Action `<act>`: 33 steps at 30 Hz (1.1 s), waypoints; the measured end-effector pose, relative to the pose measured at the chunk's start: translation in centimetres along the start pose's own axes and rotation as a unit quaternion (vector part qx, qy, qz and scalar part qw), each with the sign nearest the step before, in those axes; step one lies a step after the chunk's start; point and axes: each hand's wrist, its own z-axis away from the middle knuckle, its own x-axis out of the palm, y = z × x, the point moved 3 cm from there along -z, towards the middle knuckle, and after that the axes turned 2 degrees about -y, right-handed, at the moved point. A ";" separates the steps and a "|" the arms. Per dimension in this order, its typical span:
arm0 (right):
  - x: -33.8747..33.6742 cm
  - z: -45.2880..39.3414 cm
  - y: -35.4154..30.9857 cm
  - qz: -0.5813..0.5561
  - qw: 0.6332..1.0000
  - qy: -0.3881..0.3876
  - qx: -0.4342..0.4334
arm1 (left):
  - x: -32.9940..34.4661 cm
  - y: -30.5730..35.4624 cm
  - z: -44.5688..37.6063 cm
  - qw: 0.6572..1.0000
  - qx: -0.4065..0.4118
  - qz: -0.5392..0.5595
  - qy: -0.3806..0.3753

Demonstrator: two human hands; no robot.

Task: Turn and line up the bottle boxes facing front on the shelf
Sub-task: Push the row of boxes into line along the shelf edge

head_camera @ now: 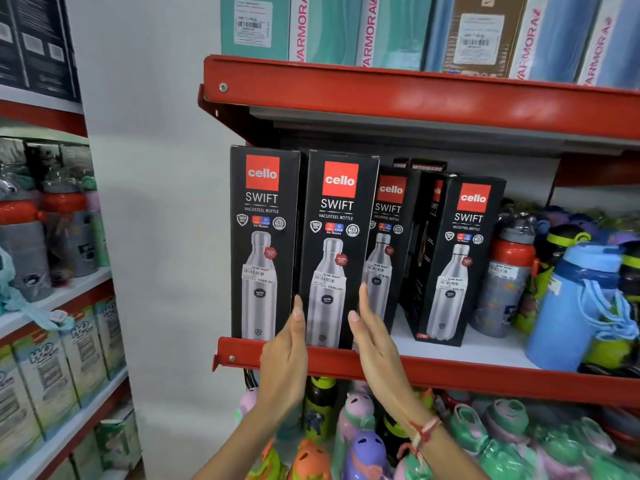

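Several black bottle boxes stand on the red shelf (450,372). The leftmost box (263,237) and the second box (337,244) face front at the shelf's edge. A third box (388,244) sits further back, partly hidden behind the second. A fourth box (457,258) stands to the right, turned at an angle so its side panel shows. My left hand (287,351) and my right hand (374,341) are flat with fingers straight, on either side of the second box's lower part, holding nothing.
Loose water bottles crowd the shelf to the right, among them a red-and-grey bottle (505,271) and a blue bottle (575,306). Tall boxes (381,29) fill the shelf above. Coloured kids' bottles (363,445) lie below. Another rack (52,271) stands at left.
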 end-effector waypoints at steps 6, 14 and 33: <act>-0.5 0.2 0.2 0.035 0.999 -0.003 -0.018 | -0.1 0.3 0.3 0.998 0.015 -0.048 0.025; -4.2 -2.4 2.4 0.030 0.988 0.150 0.011 | 2.1 1.7 0.8 0.979 0.157 -0.075 0.107; -7.2 -6.1 4.6 0.135 0.977 0.114 0.117 | 14.3 2.3 -5.5 0.994 -0.085 0.019 -0.067</act>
